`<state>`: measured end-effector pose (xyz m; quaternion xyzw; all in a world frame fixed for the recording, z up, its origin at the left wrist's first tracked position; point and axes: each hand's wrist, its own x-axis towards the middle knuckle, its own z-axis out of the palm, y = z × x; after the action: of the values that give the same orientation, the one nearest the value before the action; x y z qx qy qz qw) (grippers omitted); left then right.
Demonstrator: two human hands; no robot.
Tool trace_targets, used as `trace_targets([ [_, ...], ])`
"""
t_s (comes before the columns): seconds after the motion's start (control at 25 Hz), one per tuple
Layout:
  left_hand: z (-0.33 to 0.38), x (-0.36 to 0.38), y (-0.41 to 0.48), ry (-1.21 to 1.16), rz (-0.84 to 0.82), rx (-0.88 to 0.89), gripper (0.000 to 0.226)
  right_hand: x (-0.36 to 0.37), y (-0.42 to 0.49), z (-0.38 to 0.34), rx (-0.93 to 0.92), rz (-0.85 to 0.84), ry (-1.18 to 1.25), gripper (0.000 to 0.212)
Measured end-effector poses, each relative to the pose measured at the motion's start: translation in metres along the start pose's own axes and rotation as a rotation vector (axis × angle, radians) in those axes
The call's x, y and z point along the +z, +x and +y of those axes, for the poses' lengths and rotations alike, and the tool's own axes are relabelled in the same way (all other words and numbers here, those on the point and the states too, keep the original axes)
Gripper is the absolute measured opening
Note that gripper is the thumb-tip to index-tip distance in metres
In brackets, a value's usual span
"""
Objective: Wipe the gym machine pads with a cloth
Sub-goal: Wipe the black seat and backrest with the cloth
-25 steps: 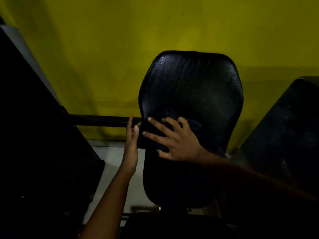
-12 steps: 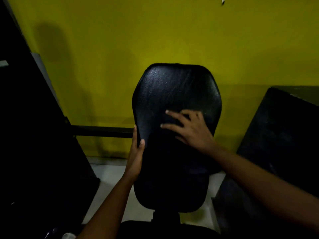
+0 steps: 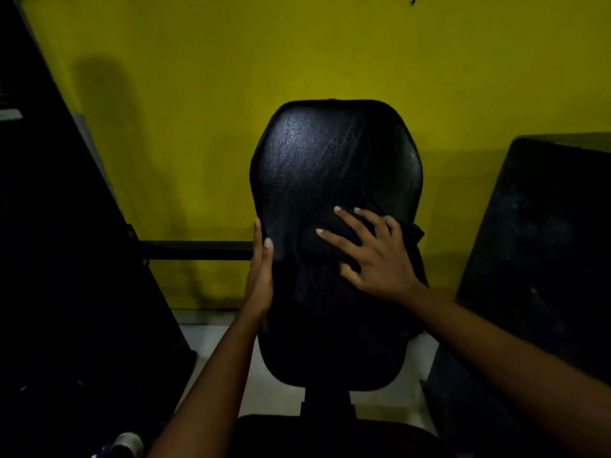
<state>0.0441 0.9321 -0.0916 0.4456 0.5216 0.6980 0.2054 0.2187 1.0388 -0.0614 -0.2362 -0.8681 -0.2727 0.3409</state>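
Note:
A black padded backrest [image 3: 330, 160] of a gym machine stands upright in the middle of the view, in front of a yellow wall. A dark cloth [image 3: 410, 234] lies against the pad's right half, its corner sticking out past the pad's right edge. My right hand [image 3: 370, 256] presses flat on the cloth with fingers spread and straight. Along the pad's left edge rests my left hand [image 3: 261, 276], fingers straight and pointing up, thumb on the front face. The lower pad is in deep shadow.
A dark seat pad [image 3: 330, 434] sits below the backrest on a black post [image 3: 327, 401]. Another black pad [image 3: 542, 242] stands at the right. Dark machine framing [image 3: 66, 259] fills the left, with a horizontal bar [image 3: 198, 250] running to the backrest. Pale floor [image 3: 264, 385] shows underneath.
My right hand with the cloth has slid from the pad's left edge to its right half. My left hand has stayed on the left edge. The view has tilted down slightly.

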Motion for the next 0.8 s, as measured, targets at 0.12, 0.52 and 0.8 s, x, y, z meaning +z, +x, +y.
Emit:
trace_targets([
  [0.12,-0.003,-0.001,-0.002,0.024,0.006,0.017,0.095,0.010,-0.032,-0.024,-0.053,0.027,-0.008,0.065],
  [0.52,-0.026,-0.012,-0.051,-0.347,0.102,-0.218,0.048,0.011,0.046,-0.047,-0.040,0.040,-0.001,0.059],
  [0.8,-0.039,-0.019,-0.056,-0.429,0.024,-0.286,0.046,0.027,-0.009,-0.087,-0.184,0.018,0.018,0.062],
])
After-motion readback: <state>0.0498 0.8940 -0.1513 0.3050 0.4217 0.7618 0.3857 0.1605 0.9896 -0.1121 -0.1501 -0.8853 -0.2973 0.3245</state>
